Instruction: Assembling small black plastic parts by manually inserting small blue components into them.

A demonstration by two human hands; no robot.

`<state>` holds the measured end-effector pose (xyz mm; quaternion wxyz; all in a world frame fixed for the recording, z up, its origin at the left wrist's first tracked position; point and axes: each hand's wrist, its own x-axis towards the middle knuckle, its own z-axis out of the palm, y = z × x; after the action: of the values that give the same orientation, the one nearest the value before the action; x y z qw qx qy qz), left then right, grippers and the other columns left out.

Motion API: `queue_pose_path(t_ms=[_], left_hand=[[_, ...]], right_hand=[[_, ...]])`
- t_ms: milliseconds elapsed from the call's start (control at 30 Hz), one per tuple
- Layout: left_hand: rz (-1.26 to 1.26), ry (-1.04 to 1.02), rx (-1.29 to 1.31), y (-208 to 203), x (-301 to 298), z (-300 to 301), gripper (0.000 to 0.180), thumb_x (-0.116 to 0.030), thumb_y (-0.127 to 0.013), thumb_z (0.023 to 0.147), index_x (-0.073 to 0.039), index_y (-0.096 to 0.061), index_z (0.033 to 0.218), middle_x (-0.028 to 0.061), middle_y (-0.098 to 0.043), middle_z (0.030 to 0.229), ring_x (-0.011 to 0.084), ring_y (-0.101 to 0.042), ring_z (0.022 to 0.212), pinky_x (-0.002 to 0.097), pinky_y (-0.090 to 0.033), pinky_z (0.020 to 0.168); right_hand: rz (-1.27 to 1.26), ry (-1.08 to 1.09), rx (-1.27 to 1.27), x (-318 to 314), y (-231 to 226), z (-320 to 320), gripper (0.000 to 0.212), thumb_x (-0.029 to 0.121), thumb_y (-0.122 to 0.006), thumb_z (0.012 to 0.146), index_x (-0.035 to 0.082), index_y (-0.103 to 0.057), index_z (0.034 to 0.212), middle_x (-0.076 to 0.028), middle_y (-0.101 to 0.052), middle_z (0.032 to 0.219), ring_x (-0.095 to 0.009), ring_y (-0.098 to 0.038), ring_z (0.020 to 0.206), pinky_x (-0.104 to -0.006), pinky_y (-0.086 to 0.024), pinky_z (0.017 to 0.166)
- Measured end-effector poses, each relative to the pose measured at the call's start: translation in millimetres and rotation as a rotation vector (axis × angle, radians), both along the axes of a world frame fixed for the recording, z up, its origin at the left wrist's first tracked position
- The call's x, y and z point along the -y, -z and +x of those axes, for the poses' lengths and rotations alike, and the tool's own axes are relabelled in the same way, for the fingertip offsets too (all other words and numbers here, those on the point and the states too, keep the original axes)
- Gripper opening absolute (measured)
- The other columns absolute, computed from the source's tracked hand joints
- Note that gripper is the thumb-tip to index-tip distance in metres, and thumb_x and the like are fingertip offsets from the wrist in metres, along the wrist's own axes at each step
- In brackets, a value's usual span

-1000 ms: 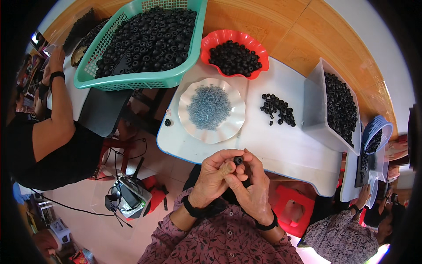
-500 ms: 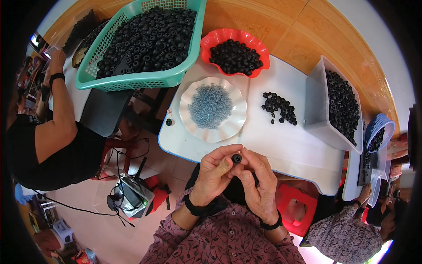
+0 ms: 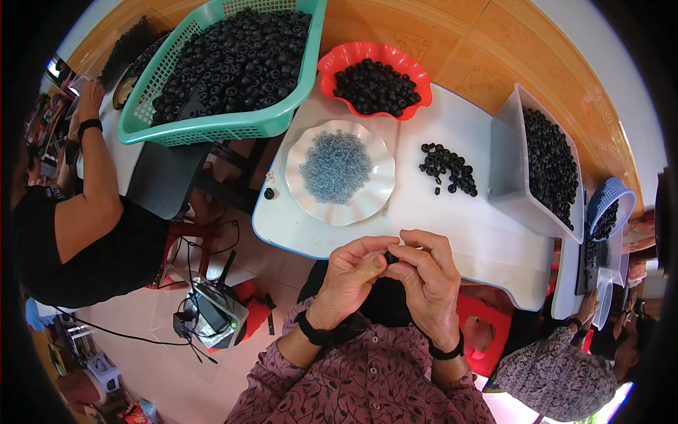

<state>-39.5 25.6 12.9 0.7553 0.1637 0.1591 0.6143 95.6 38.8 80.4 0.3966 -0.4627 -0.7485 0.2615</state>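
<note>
My left hand (image 3: 347,277) pinches a small round black part (image 3: 390,258) between thumb and fingers, just off the table's near edge. From the other side, my right hand (image 3: 428,281) closes its bent fingers on the same part, covering most of it. Beyond my hands stands a white wavy-rimmed plate (image 3: 300,201) heaped with small clear bluish pieces (image 3: 336,167). Right of the plate lies a loose group of black parts (image 3: 452,169). One single black part (image 3: 269,193) sits near the table's left edge.
A green basket (image 3: 212,133) and a red wavy bowl (image 3: 415,102), both full of black parts, stand at the back. A translucent bin (image 3: 510,162) of black rings is at the right of the white table (image 3: 459,244). Co-workers sit left (image 3: 92,233) and right (image 3: 551,374).
My right hand has moved slightly right and its fingers have come over the black part, whose open end faced up before. The view has shifted slightly.
</note>
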Motion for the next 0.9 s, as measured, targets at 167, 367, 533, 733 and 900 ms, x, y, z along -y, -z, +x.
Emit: queue_pose_path(t_ms=[167,367,533,733,900], left_hand=[[-0.038,0.034,0.003,0,0,2,0.029,-0.009,-0.059,0.094,0.003,-0.058,0.12,0.0099,-0.064,0.108,0.0141,-0.061,0.095,0.0271,-0.052,0.085],[-0.031,0.03,0.051,6,1,6,0.03,-0.013,-0.057,0.095,0.002,-0.058,0.121,0.0101,-0.063,0.111,0.0139,-0.061,0.096,0.028,-0.052,0.084],[-0.036,0.039,0.0,-5,1,5,0.031,-0.017,-0.054,0.097,0.003,-0.058,0.121,0.0098,-0.063,0.111,0.0139,-0.06,0.095,0.0283,-0.051,0.084],[0.004,0.056,-0.072,-5,1,5,0.042,-0.031,-0.044,0.101,0.003,-0.056,0.121,0.0095,-0.062,0.11,0.0148,-0.058,0.096,0.0292,-0.049,0.082],[0.04,0.132,-0.286,-2,2,-1,0.045,-0.037,-0.038,0.103,0.002,-0.058,0.115,0.0047,-0.06,0.096,0.01,-0.059,0.08,0.0237,-0.049,0.074]], right_hand=[[0.044,0.04,-0.012,1,8,-2,0.029,-0.006,-0.07,0.073,0.001,-0.065,0.1,-0.013,-0.057,0.108,-0.025,-0.058,0.092,-0.0323,-0.05,0.074],[0.086,0.042,-0.002,1,12,-2,0.03,-0.007,-0.07,0.072,0.0,-0.064,0.101,-0.014,-0.057,0.107,-0.027,-0.058,0.093,-0.0332,-0.049,0.078],[0.053,0.041,-0.054,2,10,0,0.031,-0.01,-0.068,0.073,-0.001,-0.063,0.102,-0.014,-0.056,0.11,-0.025,-0.058,0.093,-0.0312,-0.051,0.075],[0.055,0.022,-0.068,4,11,2,0.029,-0.014,-0.065,0.076,-0.003,-0.062,0.103,-0.015,-0.053,0.114,-0.021,-0.059,0.092,-0.0267,-0.054,0.066],[0.03,-0.008,-0.081,5,8,1,0.024,-0.014,-0.061,0.081,-0.004,-0.061,0.103,-0.014,-0.049,0.118,-0.014,-0.061,0.075,-0.024,-0.054,0.061]])
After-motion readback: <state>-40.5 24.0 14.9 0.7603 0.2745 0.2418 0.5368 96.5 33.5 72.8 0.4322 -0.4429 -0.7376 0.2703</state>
